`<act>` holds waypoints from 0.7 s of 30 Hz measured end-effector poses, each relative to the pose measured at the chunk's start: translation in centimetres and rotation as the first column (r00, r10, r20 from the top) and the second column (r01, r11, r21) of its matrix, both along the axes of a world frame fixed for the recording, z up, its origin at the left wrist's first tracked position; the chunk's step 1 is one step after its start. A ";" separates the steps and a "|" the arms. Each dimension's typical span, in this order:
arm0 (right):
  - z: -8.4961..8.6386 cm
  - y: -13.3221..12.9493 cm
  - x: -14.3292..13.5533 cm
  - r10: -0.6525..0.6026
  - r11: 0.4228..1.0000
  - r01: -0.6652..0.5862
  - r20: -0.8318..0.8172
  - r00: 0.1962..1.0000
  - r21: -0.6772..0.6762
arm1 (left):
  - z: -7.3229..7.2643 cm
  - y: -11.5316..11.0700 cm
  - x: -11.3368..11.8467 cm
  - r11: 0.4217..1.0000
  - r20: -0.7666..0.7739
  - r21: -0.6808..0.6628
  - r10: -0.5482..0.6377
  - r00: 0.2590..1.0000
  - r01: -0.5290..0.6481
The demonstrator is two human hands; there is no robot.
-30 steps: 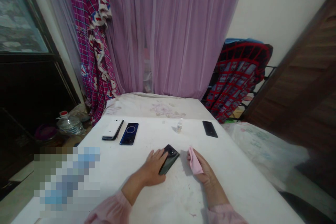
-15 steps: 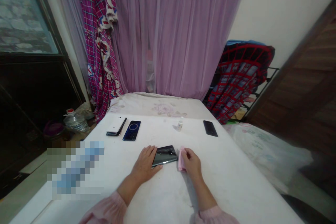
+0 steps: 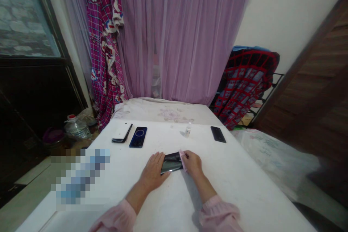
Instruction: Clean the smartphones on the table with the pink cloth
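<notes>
Gently press the pink cloth [image 3: 183, 164], pinched in the right hand [image 3: 194, 164], flat along the right end of the dark smartphone [image 3: 171, 164], bracing its left end, clamped in the left hand [image 3: 152, 171], mid-way across the white worktop [image 3: 168, 203].

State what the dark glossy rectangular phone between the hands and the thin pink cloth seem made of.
Dark phone: probably glass or polished plastic; its surface shows mirror-like reflections.
Pink cloth: apparently matte fabric, bending softly at the right hand; fibre unclear.
</notes>
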State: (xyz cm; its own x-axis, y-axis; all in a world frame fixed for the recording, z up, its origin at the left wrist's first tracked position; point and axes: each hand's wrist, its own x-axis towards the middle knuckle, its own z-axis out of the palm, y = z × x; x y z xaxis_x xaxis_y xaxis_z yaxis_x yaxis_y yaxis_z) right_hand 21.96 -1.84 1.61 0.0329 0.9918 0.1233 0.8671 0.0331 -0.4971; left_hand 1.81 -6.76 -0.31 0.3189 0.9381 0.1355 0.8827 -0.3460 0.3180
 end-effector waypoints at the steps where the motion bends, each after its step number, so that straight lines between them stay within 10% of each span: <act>1: 0.1 0.6 -0.3 -0.007 1.000 0.007 0.001 1.000 0.002 | 0.0 0.0 0.0 1.000 0.002 0.007 0.000 1.000 0.000; 21: -0.6 -1.6 1.2 -0.029 0.999 0.026 -0.092 0.995 -0.027 | -0.4 0.0 0.2 0.999 0.029 0.034 0.001 1.000 -0.001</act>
